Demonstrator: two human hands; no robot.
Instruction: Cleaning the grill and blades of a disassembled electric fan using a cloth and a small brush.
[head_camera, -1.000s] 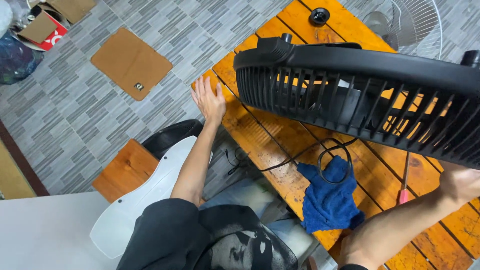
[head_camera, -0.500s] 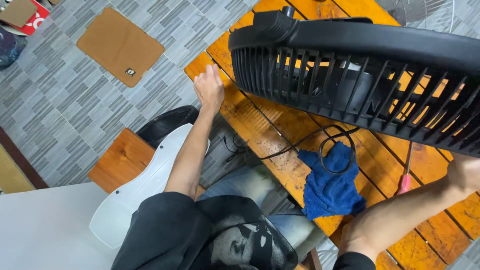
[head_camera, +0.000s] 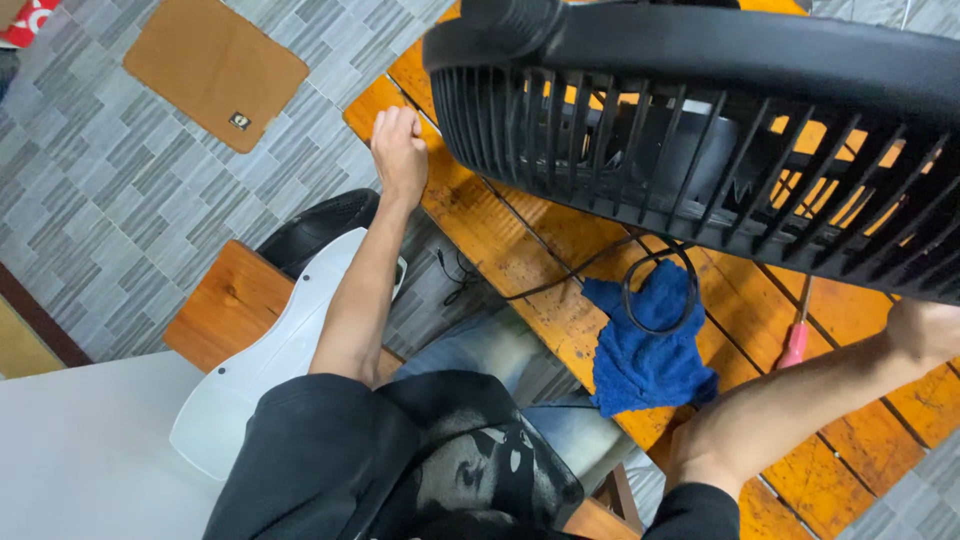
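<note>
Head view: the left hand (head_camera: 398, 150) is stretched out over the near corner of the orange wooden table (head_camera: 520, 270), its fingers (head_camera: 392, 122) curled in together into a loose fist that encloses nothing visible. Just beside those fingers, on their far-right side, hangs the curved edge of a large black fan grille (head_camera: 700, 150), tilted above the table and filling the upper right of the view; whether the knuckles touch its rim cannot be told.

The right hand (head_camera: 925, 330) sits at the right edge of the view under the lower rim of the grille, with the forearm running back toward the body. Its fingers are cut off by the frame and hidden by the grille, so I cannot tell whether they are spread or gripping.

Between the two forearms, on the table, lies a crumpled blue cloth (head_camera: 645, 350), with a loop of black cable (head_camera: 655, 290) resting on its upper part and trailing toward the table edge. Near the right wrist, a screwdriver with a pink handle (head_camera: 795, 340) lies flat on the planks.

Below the left forearm a white plastic panel (head_camera: 270, 390) rests over a small wooden stool (head_camera: 225, 310), with a black curved part (head_camera: 320, 230) beside it. Well beyond the left fingers, a brown mat (head_camera: 215, 70) lies on the grey tiled floor (head_camera: 120, 190).
</note>
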